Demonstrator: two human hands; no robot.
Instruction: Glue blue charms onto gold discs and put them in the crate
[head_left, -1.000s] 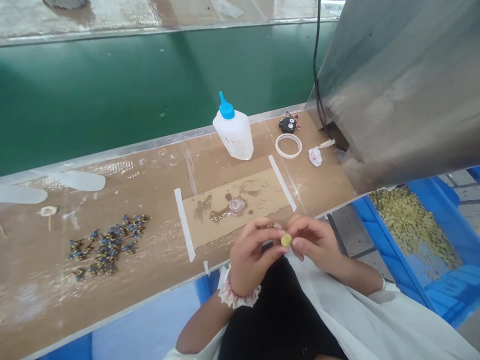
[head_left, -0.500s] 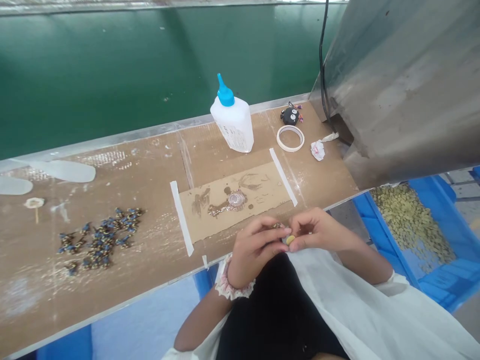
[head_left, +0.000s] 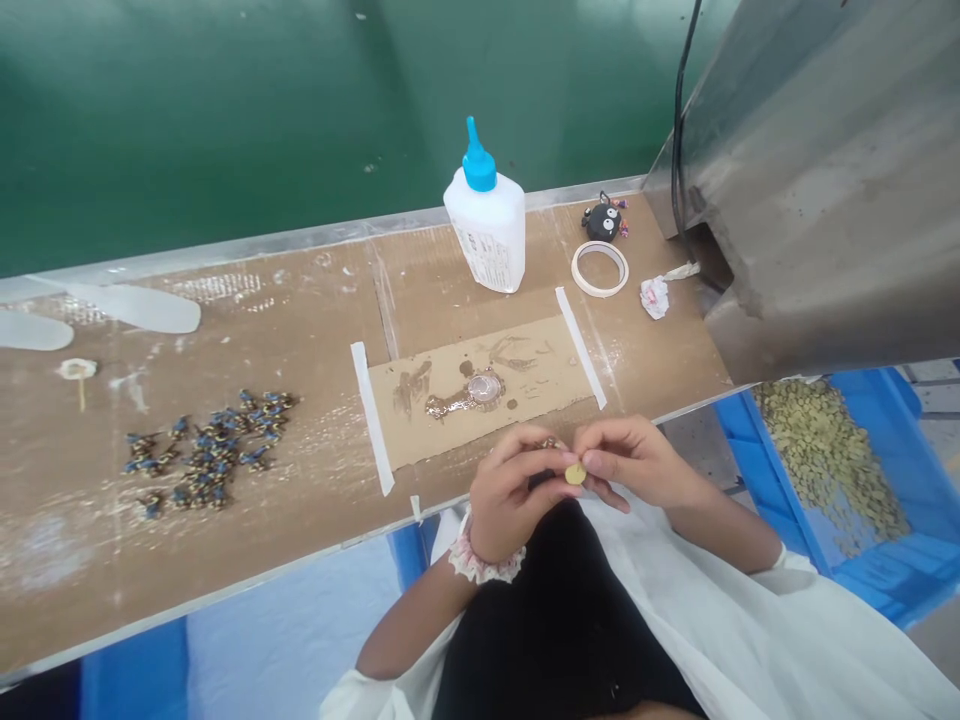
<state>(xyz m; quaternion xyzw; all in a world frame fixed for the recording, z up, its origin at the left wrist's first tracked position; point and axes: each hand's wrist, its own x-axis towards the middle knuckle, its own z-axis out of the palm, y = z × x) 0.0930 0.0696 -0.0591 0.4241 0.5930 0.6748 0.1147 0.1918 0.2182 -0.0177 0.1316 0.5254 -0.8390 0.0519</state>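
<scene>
Close to my body, past the table's front edge, both hands meet at a small flat yellow disc (head_left: pixel 575 474). My left hand (head_left: pixel 516 490) is closed, its thumb and forefinger pinching the disc. A tiny brownish piece (head_left: pixel 551 443) shows by its curled fingers. My right hand (head_left: pixel 634 462) has thumb and forefinger pressed together at the disc's upper right edge; whatever sits between them is hidden. Ahead of the hands lies a taped-down cardboard strip (head_left: pixel 540 345) with a small clear round dish (head_left: pixel 485 388) and wet brown smears on it.
A white bottle with a blue nozzle (head_left: pixel 491 225) stands behind the strip. To its right are a tape roll (head_left: pixel 619 280), a black charm (head_left: pixel 602 222) and crumpled tissue (head_left: pixel 654 297). Small blue-and-gold pieces (head_left: pixel 210 455) lie left. A blue bin (head_left: pixel 911 480) holds many yellowish pieces.
The yellow disc has turned its flat face more toward me. My right hand's lower fingers have uncurled somewhat. The whole view has shifted slightly.
</scene>
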